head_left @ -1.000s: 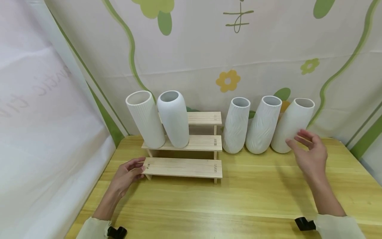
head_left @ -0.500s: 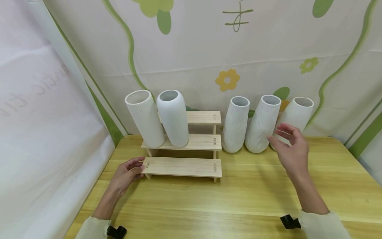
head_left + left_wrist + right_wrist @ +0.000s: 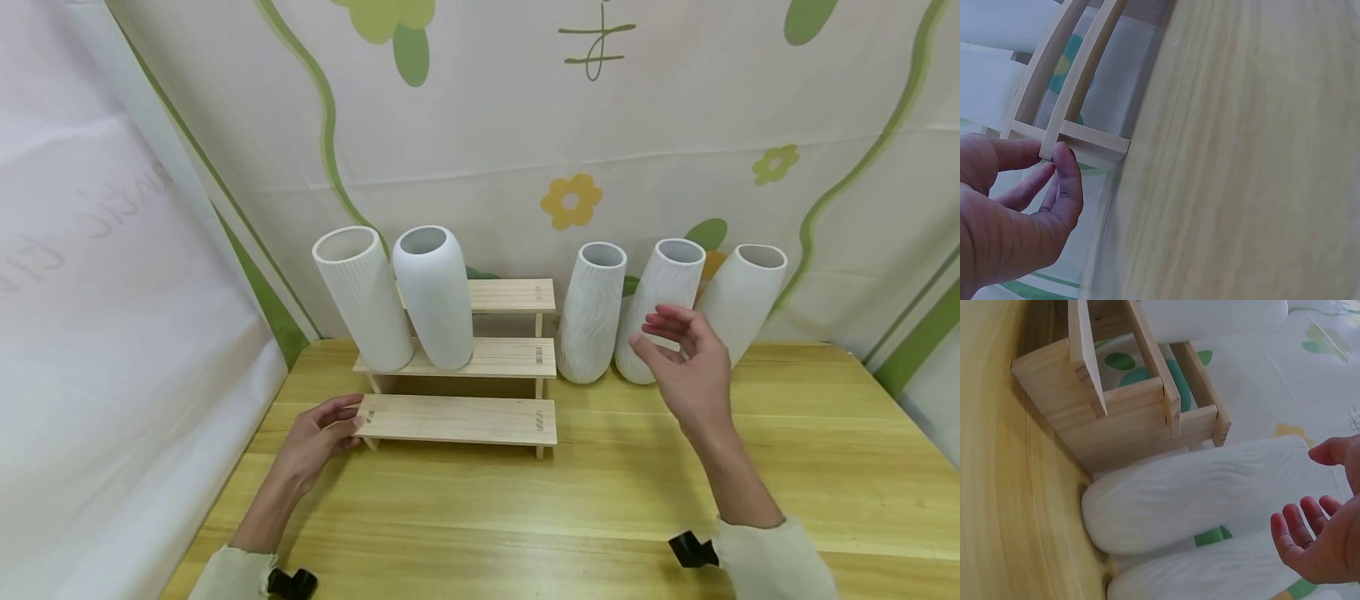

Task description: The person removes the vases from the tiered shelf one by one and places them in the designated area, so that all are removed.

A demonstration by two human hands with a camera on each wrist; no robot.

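Left hand (image 3: 315,442) pinching the lowest shelf (image 3: 457,419) at its left edge; right hand (image 3: 693,379) spread near white vases (image 3: 663,287); wide tabletop (image 3: 847,458) rightward

The head camera looks forward and down across the table (image 3: 480,508), the stepped stand (image 3: 457,418) near mid-frame. Both wrist cameras look from nearer, tipped sideways: table at right in the left wrist view, at left in the right. All three share the stand.

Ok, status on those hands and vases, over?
Left hand pinches the wooden stand. Right hand holds nothing. Two vases on stand, three on table. Nothing visible between right hand and vases.
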